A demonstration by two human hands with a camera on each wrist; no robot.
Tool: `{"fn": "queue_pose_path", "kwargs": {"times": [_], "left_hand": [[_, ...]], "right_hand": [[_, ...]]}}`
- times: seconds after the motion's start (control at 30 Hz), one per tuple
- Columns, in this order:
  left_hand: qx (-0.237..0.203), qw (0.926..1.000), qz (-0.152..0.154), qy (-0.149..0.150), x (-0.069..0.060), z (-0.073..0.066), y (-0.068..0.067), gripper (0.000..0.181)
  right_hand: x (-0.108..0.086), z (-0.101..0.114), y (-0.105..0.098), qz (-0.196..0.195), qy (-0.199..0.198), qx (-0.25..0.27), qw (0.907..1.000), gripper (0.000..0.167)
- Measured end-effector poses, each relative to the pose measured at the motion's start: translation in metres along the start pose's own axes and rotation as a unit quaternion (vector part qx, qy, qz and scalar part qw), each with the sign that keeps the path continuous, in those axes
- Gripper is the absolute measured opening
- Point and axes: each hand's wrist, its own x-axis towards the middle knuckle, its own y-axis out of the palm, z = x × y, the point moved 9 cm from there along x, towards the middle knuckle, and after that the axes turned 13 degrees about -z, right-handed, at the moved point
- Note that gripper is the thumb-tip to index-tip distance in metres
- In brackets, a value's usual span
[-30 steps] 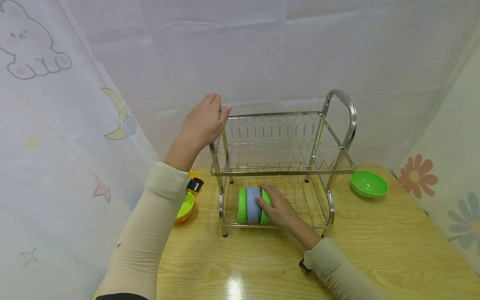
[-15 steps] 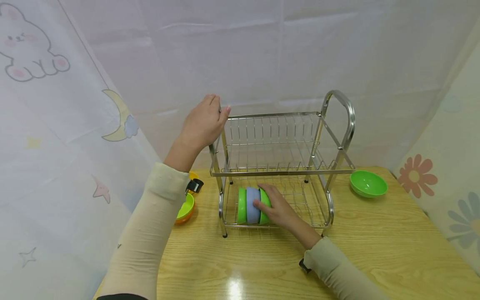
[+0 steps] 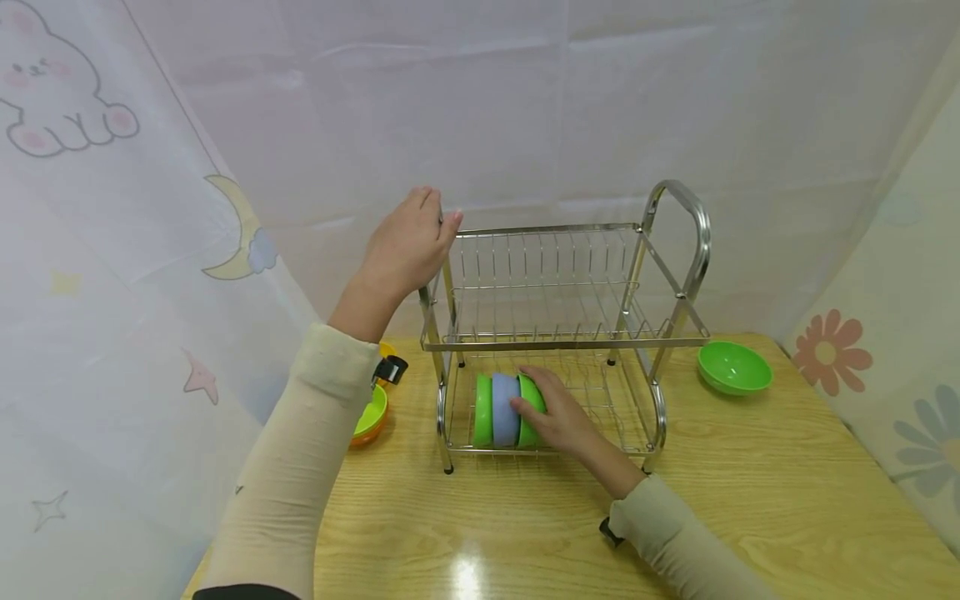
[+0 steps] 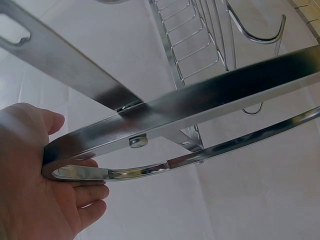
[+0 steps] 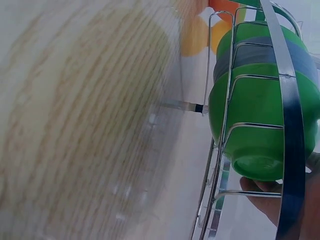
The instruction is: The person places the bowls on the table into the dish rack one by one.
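A two-tier metal dish rack [image 3: 570, 344] stands on the table. My left hand [image 3: 408, 242] holds its upper left handle; in the left wrist view the palm lies against the curved metal handle [image 4: 135, 172], with the thumb and fingers around it. On the lower tier, at the left, bowls stand on edge side by side: a green bowl [image 3: 482, 412], a blue bowl [image 3: 506, 412] and another green bowl [image 3: 530, 425]. My right hand [image 3: 562, 417] grips the right-hand green bowl, its thumb reaching the blue one. The right wrist view shows that bowl's base [image 5: 257, 165] behind the rack wires.
Right of the rack sits a loose green bowl [image 3: 735, 368] on the wooden table [image 3: 570, 525]. Left of it, partly behind my left forearm, are a yellow-green bowl [image 3: 371, 414] stacked in an orange one [image 3: 369, 437], and something yellow-orange. A curtain hangs behind.
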Motion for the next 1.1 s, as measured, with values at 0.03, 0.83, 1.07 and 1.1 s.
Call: {"fn": "queue_pose_path", "kwargs": {"times": [0.03,0.83,1.07,1.1], "left_hand": [[0.001,1.0,0.0,-0.001,0.0,0.0,0.0,0.071],[0.001,1.0,0.001,-0.006,-0.001,-0.001,0.001,0.071],[-0.003,1.0,0.001,-0.009,-0.001,0.0,0.001,0.072],[-0.003,1.0,0.001,-0.009,-0.001,-0.001,0.001,0.072]], "right_hand": [[0.0,0.001,-0.002,-0.005,-0.001,0.003,1.0,0.062],[-0.016,0.026,-0.077,-0.079,-0.05,-0.038,0.9949,0.055],[-0.03,0.027,-0.101,-0.09,-0.055,-0.059,0.9927,0.057],[-0.032,0.028,-0.104,-0.093,-0.059,-0.061,0.992,0.057]]}}
